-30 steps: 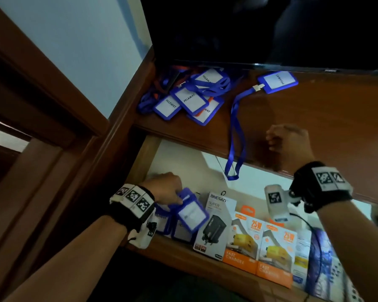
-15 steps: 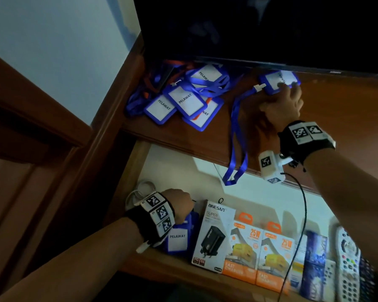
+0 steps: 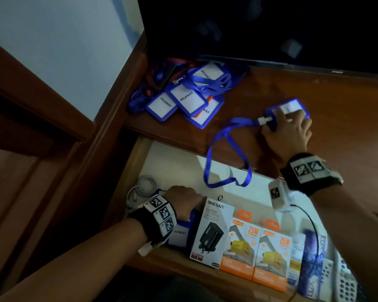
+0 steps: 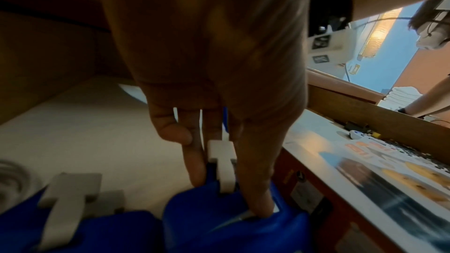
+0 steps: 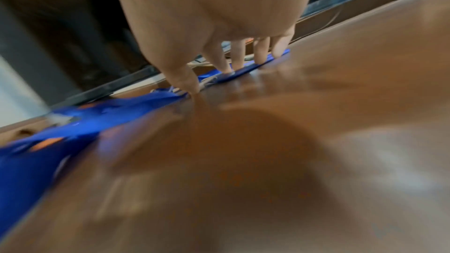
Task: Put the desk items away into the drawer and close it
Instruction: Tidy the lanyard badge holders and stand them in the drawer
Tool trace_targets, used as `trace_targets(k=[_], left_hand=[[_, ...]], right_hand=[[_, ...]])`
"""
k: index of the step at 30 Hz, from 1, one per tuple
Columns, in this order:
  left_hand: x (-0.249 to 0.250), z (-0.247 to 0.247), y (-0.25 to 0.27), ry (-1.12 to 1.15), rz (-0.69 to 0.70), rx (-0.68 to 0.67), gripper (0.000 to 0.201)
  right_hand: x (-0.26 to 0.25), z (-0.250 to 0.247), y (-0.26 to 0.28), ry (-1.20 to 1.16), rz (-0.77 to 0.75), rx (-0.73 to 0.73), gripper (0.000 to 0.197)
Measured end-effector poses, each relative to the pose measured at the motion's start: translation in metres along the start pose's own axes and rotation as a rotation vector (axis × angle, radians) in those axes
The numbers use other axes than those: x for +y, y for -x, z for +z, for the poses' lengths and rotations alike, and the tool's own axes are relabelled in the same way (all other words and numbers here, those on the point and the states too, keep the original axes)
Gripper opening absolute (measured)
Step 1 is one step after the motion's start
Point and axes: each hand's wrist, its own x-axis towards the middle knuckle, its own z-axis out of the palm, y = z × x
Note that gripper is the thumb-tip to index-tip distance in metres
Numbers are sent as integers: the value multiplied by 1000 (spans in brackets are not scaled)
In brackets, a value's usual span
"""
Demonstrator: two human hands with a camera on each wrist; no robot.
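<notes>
Right hand on lone badge, desk top; left hand parking a badge in drawer.

Nearest me, my left hand (image 3: 182, 200) is down in the open drawer (image 3: 138, 162), fingers (image 4: 194, 163) and thumb extended and pinching the top edge of a stowed badge (image 4: 233, 224) by its white clip, just left of the charger box (image 3: 212, 232). Beyond the drawer, my right hand (image 3: 288, 131) lies on the desk (image 3: 347, 118) with spread, nearly straight fingertips (image 5: 260, 55) pressing flat on the lone badge (image 3: 292, 106); not gripped yet. Its long axis runs left-right under my fingers; its lanyard (image 3: 223, 153) trails left and back toward me, the loop hanging over the desk edge into the drawer. Judgement: the right hand is nearer; draw the badge toward me, following the lanyard. Farthest, the badge pile (image 3: 183, 99) waits at the left corner.
</notes>
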Motion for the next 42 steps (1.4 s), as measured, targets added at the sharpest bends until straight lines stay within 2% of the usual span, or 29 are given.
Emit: trace_targets(k=[4, 6, 8, 10, 12, 15, 20, 24, 26, 28, 31, 34, 37, 39, 42], left_hand=[[3, 8, 0, 89, -53, 84, 46], [5, 9, 0, 171, -109, 142, 48], [6, 7, 1, 273, -162, 214, 46], [8, 4, 4, 417, -196, 281, 41], [14, -2, 9, 541, -199, 360, 34], [25, -11, 14, 619, -183, 459, 22], [51, -24, 19, 727, -140, 597, 9], [77, -35, 26, 828, -89, 567, 15], [89, -43, 29, 901, -68, 524, 23], [99, -49, 31, 1017, -37, 496, 28], [108, -54, 33, 1207, -14, 498, 18], [111, -56, 34, 1291, -17, 510, 26], [112, -56, 34, 1297, -56, 593, 27], [111, -55, 34, 1325, -104, 671, 17], [103, -53, 37, 1350, -190, 742, 17]], right_hand=[[21, 5, 52, 77, 9, 124, 62], [30, 6, 72, 32, -5, 70, 66], [41, 7, 89, -24, -3, -44, 82], [53, 8, 100, 41, -58, -68, 89], [61, 10, 106, 132, -101, -53, 81], [62, 6, 109, 147, -99, 35, 58], [61, 6, 124, 199, -147, 80, 41], [60, 2, 137, 208, -234, 199, 24], [54, -1, 141, 118, -286, 290, 10], [45, -2, 147, -12, -312, 334, 4], [26, -5, 164, -163, -305, 303, 14], [7, -4, 181, -225, -353, 281, 13], [-5, -1, 187, -255, -422, 276, 15], [-7, -1, 186, -265, -486, 263, 21], [-1, 1, 178, -285, -660, 148, 39]])
